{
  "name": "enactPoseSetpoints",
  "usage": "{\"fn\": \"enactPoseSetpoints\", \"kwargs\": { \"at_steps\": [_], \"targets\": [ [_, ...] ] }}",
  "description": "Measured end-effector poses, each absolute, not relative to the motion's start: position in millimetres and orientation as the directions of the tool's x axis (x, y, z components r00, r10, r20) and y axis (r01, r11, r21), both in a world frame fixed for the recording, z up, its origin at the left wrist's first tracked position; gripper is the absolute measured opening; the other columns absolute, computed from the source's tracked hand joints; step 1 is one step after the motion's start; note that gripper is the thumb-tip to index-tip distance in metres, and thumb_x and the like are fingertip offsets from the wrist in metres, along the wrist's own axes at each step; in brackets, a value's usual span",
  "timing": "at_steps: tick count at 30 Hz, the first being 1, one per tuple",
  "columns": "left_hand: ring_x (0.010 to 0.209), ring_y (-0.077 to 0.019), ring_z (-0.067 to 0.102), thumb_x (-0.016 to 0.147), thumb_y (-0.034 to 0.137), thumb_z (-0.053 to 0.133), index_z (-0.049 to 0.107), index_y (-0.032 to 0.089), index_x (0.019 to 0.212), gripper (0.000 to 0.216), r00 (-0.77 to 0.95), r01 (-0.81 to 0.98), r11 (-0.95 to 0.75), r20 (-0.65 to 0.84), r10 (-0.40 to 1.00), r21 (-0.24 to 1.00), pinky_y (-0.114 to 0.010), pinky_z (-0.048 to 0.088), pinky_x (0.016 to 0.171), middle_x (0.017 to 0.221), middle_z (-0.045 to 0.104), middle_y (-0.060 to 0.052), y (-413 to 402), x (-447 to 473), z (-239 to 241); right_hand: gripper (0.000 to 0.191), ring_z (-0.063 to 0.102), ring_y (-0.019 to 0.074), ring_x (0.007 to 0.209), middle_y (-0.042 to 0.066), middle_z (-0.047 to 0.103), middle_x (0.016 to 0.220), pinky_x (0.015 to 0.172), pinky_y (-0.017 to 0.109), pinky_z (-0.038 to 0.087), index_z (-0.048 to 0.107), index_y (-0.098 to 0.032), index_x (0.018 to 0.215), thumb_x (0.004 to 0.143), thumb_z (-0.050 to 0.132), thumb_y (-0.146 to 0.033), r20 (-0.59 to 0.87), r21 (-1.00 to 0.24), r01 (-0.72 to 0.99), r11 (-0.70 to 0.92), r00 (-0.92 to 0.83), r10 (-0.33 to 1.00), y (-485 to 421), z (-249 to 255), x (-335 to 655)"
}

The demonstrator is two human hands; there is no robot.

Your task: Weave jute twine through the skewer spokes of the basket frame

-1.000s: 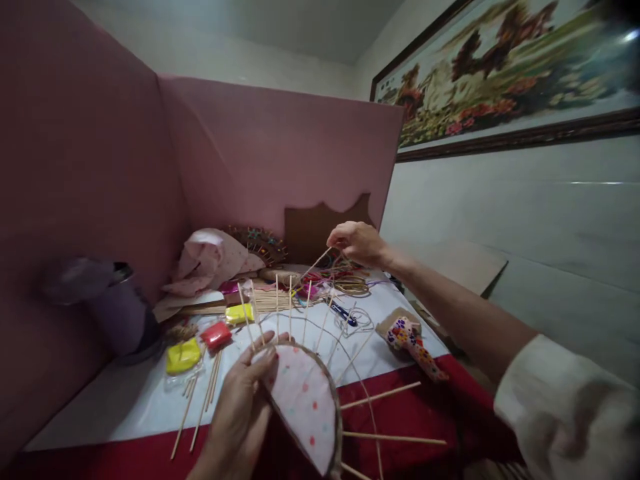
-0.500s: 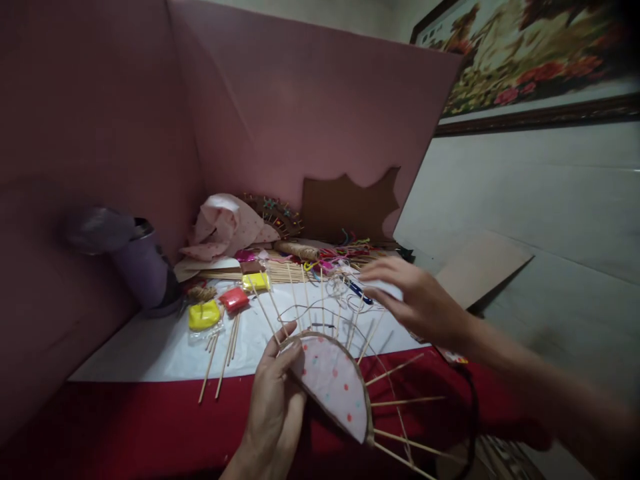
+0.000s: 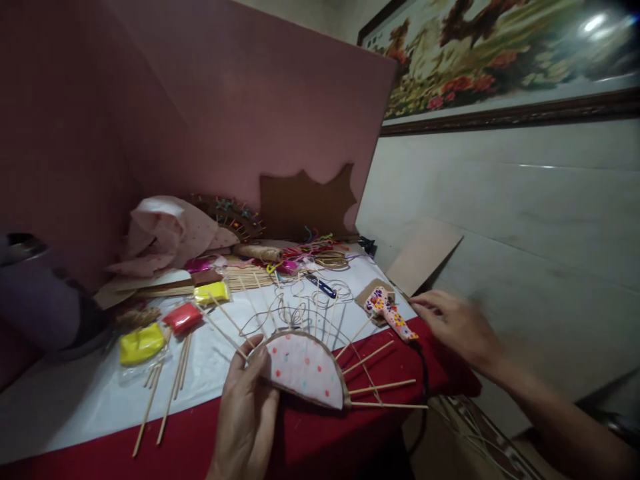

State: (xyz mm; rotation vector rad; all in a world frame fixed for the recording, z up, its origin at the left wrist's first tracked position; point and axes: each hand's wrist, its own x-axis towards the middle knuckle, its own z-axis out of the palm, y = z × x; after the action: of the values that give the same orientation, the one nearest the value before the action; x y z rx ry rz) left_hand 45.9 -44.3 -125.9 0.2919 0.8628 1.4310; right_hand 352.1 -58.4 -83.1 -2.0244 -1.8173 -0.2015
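My left hand [image 3: 247, 393] grips the left end of a half-circle piece [image 3: 303, 367], covered in pale cloth with red and blue dots. Thin wooden sticks [image 3: 367, 359] fan out from its brown curved edge, and a loose twine [image 3: 357, 350] winds across several of them. Off to the right, my right hand [image 3: 453, 327] hangs in the air with its fingers stretched leftward, nothing visible in them. Nearest to it lies a flower-patterned glue gun [image 3: 390, 313] on a scrap of brown cardboard [image 3: 367, 293], apart from the fingers. Its dark cord [image 3: 425, 380] drops over the table edge.
Yellow [image 3: 143, 343] and red [image 3: 183, 319] clay packets lie at the left beside loose sticks [image 3: 150, 407]. A blue cutter [image 3: 321, 287], a twine roll [image 3: 257, 253] and crumpled dotted cloth [image 3: 170, 230] sit farther back. A purple tumbler [image 3: 45, 293] stands far left.
My view has swung right, bringing the glue gun into sight. My right hand has moved right and lower, from over the cutter to beside the glue gun. The left hand keeps its hold.
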Motion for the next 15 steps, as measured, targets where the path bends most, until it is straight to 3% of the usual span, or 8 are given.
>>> {"fn": "enactPoseSetpoints", "kwargs": {
  "at_steps": [7,11,15],
  "targets": [
    [0.070,-0.0160,0.066,0.077,0.004,0.050,0.054,0.017,0.091,0.019,-0.118,-0.735,0.143,-0.333,0.936,0.663,-0.029,0.054,0.065,0.083,0.067,-0.007,-44,45,-135,0.054,0.058,0.0281,0.094,0.015,0.059,0.104,0.076,0.034,0.043,0.054,-0.014,0.113,0.074,0.054,-0.051,0.172,-0.122,0.969,-0.216,0.235,0.957,-19,-124,337],
    [0.072,-0.0180,0.066,0.072,0.008,0.058,0.053,0.018,0.092,0.022,-0.084,-0.767,0.135,-0.307,0.948,0.627,-0.028,0.053,0.064,0.083,0.068,-0.007,-49,44,-137,0.046,0.060,0.0272,0.087,0.016,0.062,0.094,0.072,0.032,0.044,0.062,-0.012,0.097,0.073,0.053,-0.051,0.108,-0.172,0.979,-0.107,0.127,0.986,-6,-128,348],
    [0.073,-0.0173,0.065,0.069,0.012,0.066,0.051,0.020,0.092,0.029,-0.058,-0.782,0.133,-0.283,0.957,0.610,-0.026,0.051,0.065,0.084,0.068,-0.006,-53,45,-139,0.032,0.060,0.0223,0.066,0.010,0.064,0.075,0.060,0.030,0.044,0.065,-0.017,0.081,0.073,0.053,-0.046,0.175,-0.306,0.951,-0.045,0.103,0.979,-2,-128,358]
  ]
}}
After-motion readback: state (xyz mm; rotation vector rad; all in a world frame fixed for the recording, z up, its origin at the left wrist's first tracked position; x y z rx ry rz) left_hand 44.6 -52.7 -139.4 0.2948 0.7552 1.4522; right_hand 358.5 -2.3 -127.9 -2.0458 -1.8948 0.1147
